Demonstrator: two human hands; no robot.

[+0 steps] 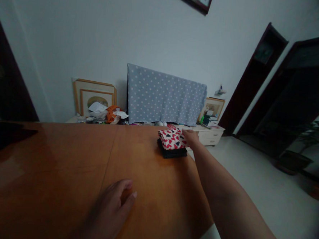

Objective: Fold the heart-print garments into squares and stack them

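My right hand reaches far across the wooden table and touches the right edge of a folded white cloth with red and black hearts. That cloth lies on top of a folded black cloth near the table's far right corner. The fingers curl against the patterned cloth; whether they grip it is unclear. My left hand rests flat on the tabletop near the front, fingers stretched out, holding nothing.
Behind the table a low white cabinet carries a screen draped in a grey dotted cover, framed pictures, papers and small clutter. Dark door frames stand at right over a pale tiled floor.
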